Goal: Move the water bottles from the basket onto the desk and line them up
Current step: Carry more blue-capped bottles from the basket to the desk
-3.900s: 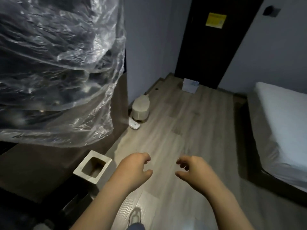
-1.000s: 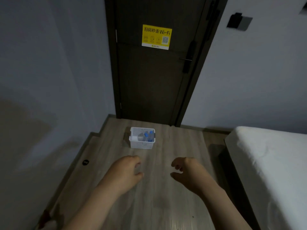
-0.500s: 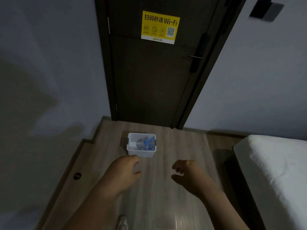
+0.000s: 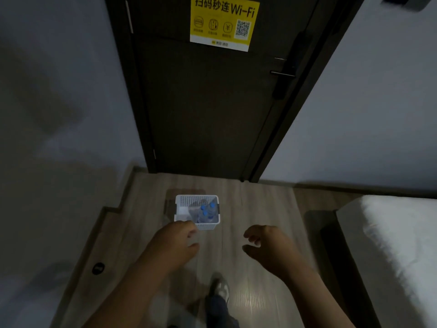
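Note:
A white perforated basket (image 4: 189, 201) stands on the wooden floor in front of a dark door. Inside it stand clear water bottles (image 4: 207, 212) with blue caps. My left hand (image 4: 173, 245) hovers just in front of the basket's near rim, fingers loosely curled, holding nothing. My right hand (image 4: 269, 249) hangs to the right of the basket, apart from it, fingers also loosely curled and empty. The desk is out of view.
The dark door (image 4: 208, 102) carries a yellow Wi-Fi sticker (image 4: 223, 22) and a handle (image 4: 282, 73). A white bed (image 4: 397, 245) fills the right side. Grey walls close in on the left. My shoe (image 4: 221, 288) steps on the floor below my hands.
I have turned from the plastic-covered desk area and walked toward the door. The basket has come closer and now lies just beyond my left hand. Both hands stay empty.

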